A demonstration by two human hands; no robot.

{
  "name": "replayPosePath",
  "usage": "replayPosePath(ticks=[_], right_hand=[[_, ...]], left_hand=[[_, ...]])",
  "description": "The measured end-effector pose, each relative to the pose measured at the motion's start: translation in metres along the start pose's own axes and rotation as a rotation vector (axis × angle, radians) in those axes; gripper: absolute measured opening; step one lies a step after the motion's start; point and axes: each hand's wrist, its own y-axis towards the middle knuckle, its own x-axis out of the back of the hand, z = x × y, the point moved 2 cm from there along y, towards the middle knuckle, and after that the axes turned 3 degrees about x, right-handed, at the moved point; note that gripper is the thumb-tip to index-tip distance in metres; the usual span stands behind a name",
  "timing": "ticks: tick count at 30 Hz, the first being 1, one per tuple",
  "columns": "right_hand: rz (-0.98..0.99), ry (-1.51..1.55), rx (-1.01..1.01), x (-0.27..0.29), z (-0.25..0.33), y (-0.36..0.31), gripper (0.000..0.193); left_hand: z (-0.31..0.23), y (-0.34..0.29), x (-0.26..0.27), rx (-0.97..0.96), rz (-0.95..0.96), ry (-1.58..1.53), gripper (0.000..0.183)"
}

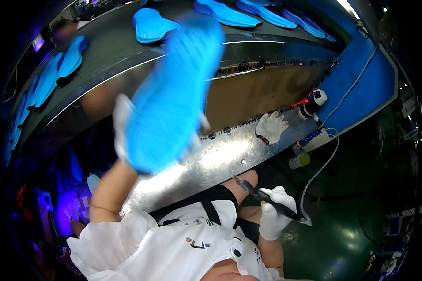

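Observation:
My left hand (122, 124), in a white glove, grips the heel end of a bright blue shoe sole (166, 100) and holds it up in front of the conveyor belt's edge. The sole is smeared by motion, and it hides most of the fingers. In my right hand (277, 213), also gloved in white, is a black-handled brush (252, 188) with bristles at its tip. A pale hose (309, 187) runs from the brush's rear end. The brush is over my lap, apart from the sole.
More blue soles (154, 25) lie on the dark conveyor belt (112, 33). Beneath it, a metal shelf (208, 161) bears a loose white glove (271, 127). A blue panel (356, 89) stands at the right, and a yellow-capped bottle (299, 160) is near the shelf's end.

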Motion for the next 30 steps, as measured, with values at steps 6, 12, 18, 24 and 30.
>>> replayPosePath(ticks=[6,12,18,24,30], right_hand=[[0.116,-0.074,-0.078,-0.020,-0.006,0.002,0.026],[0.066,-0.129,-0.249,0.003,-0.020,-0.013,0.026],[0.065,-0.137,-0.236,-0.008,-0.023,-0.012,0.021],[-0.250,-0.024,-0.417,0.018,-0.050,-0.028,0.025],[-0.512,-0.149,-0.549,0.039,-0.066,-0.042,0.022]], left_hand=[[-0.146,-0.008,-0.051,-0.017,0.186,-2.020,0.060],[-0.171,-0.083,-0.052,0.018,1.295,-2.841,0.044],[-0.172,-0.108,-0.044,0.473,1.387,-3.091,0.020],[-0.005,-0.086,-0.055,1.078,1.402,-3.112,0.005],[0.166,-0.076,0.048,1.145,0.880,-3.957,0.023]])
